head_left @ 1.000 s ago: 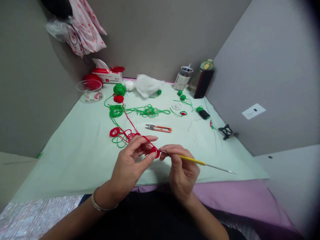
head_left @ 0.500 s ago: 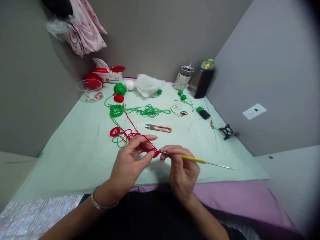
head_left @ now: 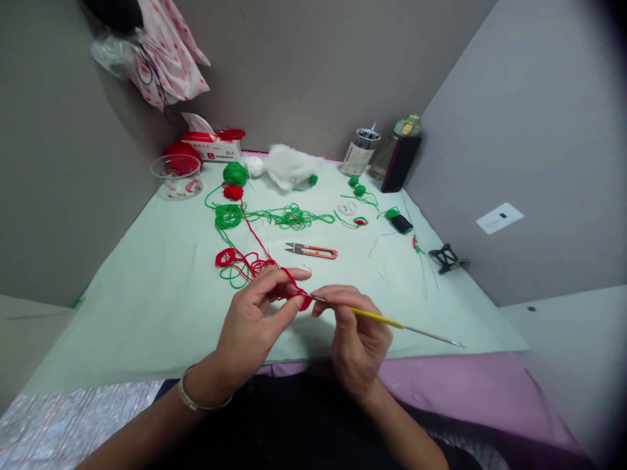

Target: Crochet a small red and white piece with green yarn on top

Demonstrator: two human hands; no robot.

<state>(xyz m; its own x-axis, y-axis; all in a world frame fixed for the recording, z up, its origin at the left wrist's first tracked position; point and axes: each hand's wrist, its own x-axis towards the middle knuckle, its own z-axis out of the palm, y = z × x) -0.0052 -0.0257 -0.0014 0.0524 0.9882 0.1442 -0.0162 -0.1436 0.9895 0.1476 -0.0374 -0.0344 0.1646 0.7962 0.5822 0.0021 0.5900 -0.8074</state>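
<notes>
My left hand [head_left: 262, 310] pinches a small red crochet piece [head_left: 305, 303] between thumb and fingers, partly hidden by them. Red yarn runs over its raised index finger from a red yarn ball [head_left: 233, 192] farther back. My right hand [head_left: 360, 333] is closed around a crochet hook [head_left: 377, 316] with a yellow handle and metal ends. The hook's left tip meets the red piece; its other end points out to the right. Loose red yarn [head_left: 255, 263] lies just behind my left hand. Orange thread snips [head_left: 312, 250] rest on the table beyond both hands.
Tangled green yarn [head_left: 294, 215] stretches across the table's middle. Behind it are a green yarn ball [head_left: 235, 174], white stuffing [head_left: 289, 168] and a clear plastic tub [head_left: 183, 186]. A pen can [head_left: 360, 153] and a bottle [head_left: 386, 156] stand at the back right; a black stand [head_left: 445, 258] lies nearer.
The hook's free end swings slightly up, then back down and right, while its working tip stays at the red piece. My left hand keeps its pinch almost in place.
</notes>
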